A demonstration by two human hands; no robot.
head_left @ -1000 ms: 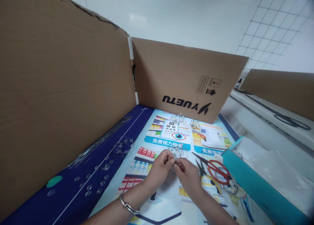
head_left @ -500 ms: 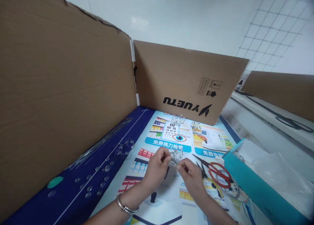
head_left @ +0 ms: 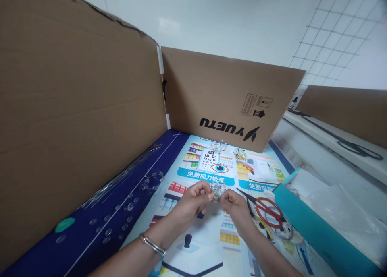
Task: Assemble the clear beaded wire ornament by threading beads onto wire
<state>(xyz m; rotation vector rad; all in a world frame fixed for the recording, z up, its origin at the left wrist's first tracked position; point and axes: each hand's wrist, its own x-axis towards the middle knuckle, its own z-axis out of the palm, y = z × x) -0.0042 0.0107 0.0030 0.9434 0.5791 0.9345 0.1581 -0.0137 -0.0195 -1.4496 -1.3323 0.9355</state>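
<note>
Between my two hands is a small openwork piece of thin wire with clear beads [head_left: 218, 187]. My left hand [head_left: 196, 198] pinches its left side, thumb against the bent fingers. On the other side my right hand [head_left: 234, 202] has its fingers closed at the piece's lower right edge. Fingers hide the exact spots where the wire is held. Red-handled scissors [head_left: 268, 212] lie just right of my right hand. Partly behind that hand are pliers with yellow handles [head_left: 264, 228]. A coil of wire [head_left: 286, 228] rests under the scissors.
Clear round beads [head_left: 130, 206] lie scattered on the blue strip at left, with a wire beadwork piece [head_left: 152, 181], straight wires [head_left: 121, 174] and a green disc [head_left: 65, 224]. More beadwork [head_left: 218, 147] sits by the cardboard panel [head_left: 229, 96]. A teal box [head_left: 326, 224] holds plastic bags.
My right hand has turned slightly, its fingers now curled closer to the beaded wire piece. My left hand stays in nearly the same place. The whole view has shifted a little.
</note>
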